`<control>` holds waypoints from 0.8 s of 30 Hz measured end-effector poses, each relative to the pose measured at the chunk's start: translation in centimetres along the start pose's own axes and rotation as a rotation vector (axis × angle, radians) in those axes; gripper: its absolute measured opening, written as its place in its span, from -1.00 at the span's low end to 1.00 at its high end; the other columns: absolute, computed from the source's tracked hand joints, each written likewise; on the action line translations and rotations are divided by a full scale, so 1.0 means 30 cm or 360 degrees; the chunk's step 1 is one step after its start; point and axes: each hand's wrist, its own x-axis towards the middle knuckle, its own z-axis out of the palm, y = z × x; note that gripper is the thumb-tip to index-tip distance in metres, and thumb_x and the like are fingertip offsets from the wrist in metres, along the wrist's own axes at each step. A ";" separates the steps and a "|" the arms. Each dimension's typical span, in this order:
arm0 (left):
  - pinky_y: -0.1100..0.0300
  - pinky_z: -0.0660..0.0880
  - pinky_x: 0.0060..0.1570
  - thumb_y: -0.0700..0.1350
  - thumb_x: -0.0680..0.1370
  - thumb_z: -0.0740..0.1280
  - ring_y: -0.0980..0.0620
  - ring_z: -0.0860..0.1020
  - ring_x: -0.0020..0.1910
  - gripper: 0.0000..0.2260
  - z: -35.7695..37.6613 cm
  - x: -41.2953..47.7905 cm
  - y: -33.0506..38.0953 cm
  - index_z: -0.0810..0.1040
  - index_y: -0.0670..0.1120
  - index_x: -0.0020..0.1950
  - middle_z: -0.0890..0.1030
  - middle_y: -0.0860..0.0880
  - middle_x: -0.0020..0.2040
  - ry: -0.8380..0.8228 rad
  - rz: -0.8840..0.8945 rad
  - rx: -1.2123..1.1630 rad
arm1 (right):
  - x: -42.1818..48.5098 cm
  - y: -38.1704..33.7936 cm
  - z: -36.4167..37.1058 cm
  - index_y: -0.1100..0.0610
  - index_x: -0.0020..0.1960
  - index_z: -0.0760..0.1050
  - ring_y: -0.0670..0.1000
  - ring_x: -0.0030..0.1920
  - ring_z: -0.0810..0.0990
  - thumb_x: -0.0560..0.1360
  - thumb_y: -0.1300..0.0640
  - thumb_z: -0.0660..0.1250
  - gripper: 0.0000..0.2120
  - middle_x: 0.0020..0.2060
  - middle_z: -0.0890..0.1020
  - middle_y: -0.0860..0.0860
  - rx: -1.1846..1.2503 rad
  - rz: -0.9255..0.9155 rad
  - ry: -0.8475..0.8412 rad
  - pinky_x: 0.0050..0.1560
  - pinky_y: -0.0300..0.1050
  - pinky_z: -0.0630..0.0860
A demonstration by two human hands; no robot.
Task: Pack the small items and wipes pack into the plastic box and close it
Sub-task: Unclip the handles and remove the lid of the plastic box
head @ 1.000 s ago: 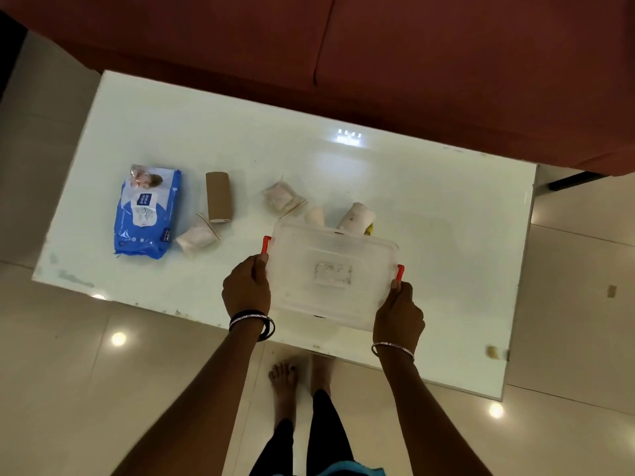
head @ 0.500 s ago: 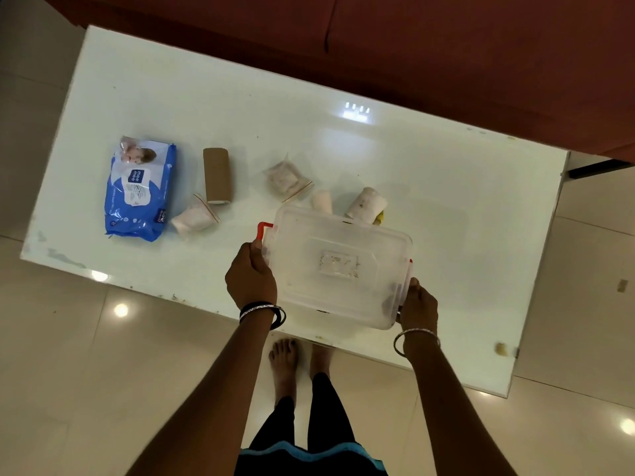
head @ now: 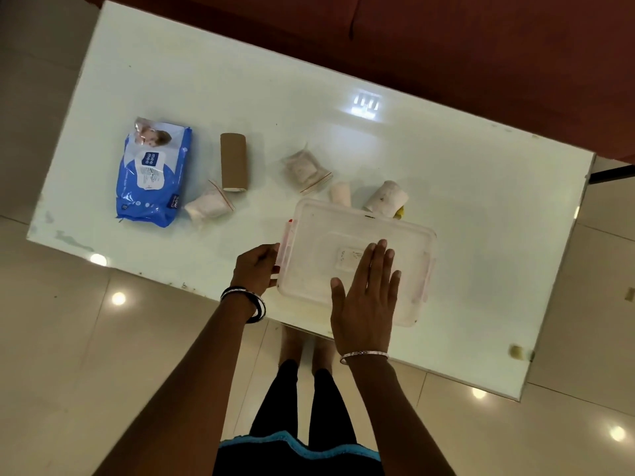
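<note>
A clear plastic box (head: 405,242) with its lid on and red side clips stands near the table's front edge. My left hand (head: 256,267) grips the box's left side at the clip. My right hand (head: 366,297) lies flat, fingers spread, on the lid. A blue wipes pack (head: 153,175) lies at the left. Beside it are a brown cardboard roll (head: 234,162) and a small zip bag (head: 209,207). Another zip bag (head: 304,168), a small pale roll (head: 341,193) and a white rolled item (head: 386,197) lie just behind the box.
The white glossy table (head: 481,201) stands on a tiled floor, with a dark red sofa (head: 446,46) along its far side. A small yellowish object (head: 516,352) sits at the table's front right corner. My legs and feet show below the table edge.
My right hand has left the box's right clip and come to rest flat on the lid. The left hand stays at the left side. The red clips now lie down against the box.
</note>
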 end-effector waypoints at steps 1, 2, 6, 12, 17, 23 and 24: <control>0.10 0.62 -0.20 -0.13 0.59 0.27 -0.06 0.65 -0.17 -0.83 -0.004 0.000 -0.003 0.61 -0.12 0.10 0.67 -0.09 -0.11 -0.0038 0.0015 -0.0020 | -0.002 -0.002 0.010 0.20 0.58 -0.18 0.07 0.59 -0.21 0.62 -0.09 0.09 -0.28 0.59 -0.15 0.09 -0.0051 0.0011 -0.0014 0.57 0.16 -0.05; 0.14 0.62 -0.23 -0.15 0.58 0.28 -0.02 0.65 -0.20 -0.85 -0.008 0.002 -0.009 0.62 -0.10 0.08 0.67 -0.06 -0.14 -0.0069 0.0029 -0.0035 | -0.003 -0.012 0.011 0.21 0.58 -0.17 0.09 0.59 -0.21 0.62 -0.07 0.10 -0.28 0.59 -0.15 0.11 -0.0062 0.0032 -0.0015 0.57 0.17 -0.05; 0.20 0.61 -0.32 -0.22 0.57 0.29 -0.03 0.64 -0.25 -0.84 -0.005 0.015 -0.032 0.61 -0.13 0.10 0.65 -0.08 -0.20 -0.0096 0.0056 -0.0094 | 0.021 -0.104 -0.022 0.22 0.54 0.13 0.20 0.58 -0.02 0.52 0.01 0.22 -0.33 0.57 0.09 0.19 0.0096 0.0004 0.0100 0.53 0.25 0.05; 0.37 0.50 -0.29 -0.40 0.51 0.22 0.25 0.57 -0.36 -0.73 -0.013 0.051 -0.068 0.64 -0.19 0.08 0.63 -0.02 -0.23 -0.0105 0.0367 0.0104 | 0.105 -0.295 -0.016 0.06 0.45 0.33 0.19 0.58 -0.02 0.38 -0.15 0.31 -0.32 0.56 0.15 0.14 -0.0083 -0.0487 -0.0040 0.51 0.32 0.00; 0.41 0.42 -0.50 -0.47 0.50 0.15 0.23 0.52 -0.50 -0.67 -0.015 0.061 -0.076 0.62 -0.23 0.09 0.55 -0.03 -0.33 -0.0127 0.0318 0.0043 | 0.167 -0.328 0.028 0.05 0.39 0.36 0.22 0.58 -0.10 0.30 -0.11 0.45 -0.29 0.59 0.01 0.11 -0.0362 -0.0387 -0.0147 0.45 0.42 0.06; 0.20 0.51 -0.38 -0.45 0.46 0.25 0.07 0.54 -0.42 -0.68 -0.031 0.091 -0.100 0.65 -0.16 0.07 0.66 0.09 -0.39 -0.0139 0.0264 -0.0067 | 0.184 -0.331 0.024 0.06 0.27 0.42 0.25 0.57 -0.02 0.22 -0.11 0.56 -0.31 0.58 0.08 0.11 -0.0494 -0.0419 -0.0177 0.39 0.42 0.21; 0.20 0.50 -0.39 -0.44 0.47 0.25 0.11 0.54 -0.45 -0.69 -0.031 0.088 -0.102 0.65 -0.17 0.07 0.66 0.11 -0.41 -0.0139 0.0279 -0.0073 | 0.185 -0.333 0.023 0.06 0.26 0.43 0.25 0.57 0.03 0.20 -0.10 0.57 -0.31 0.57 0.13 0.11 -0.0510 -0.0417 -0.0171 0.36 0.42 0.25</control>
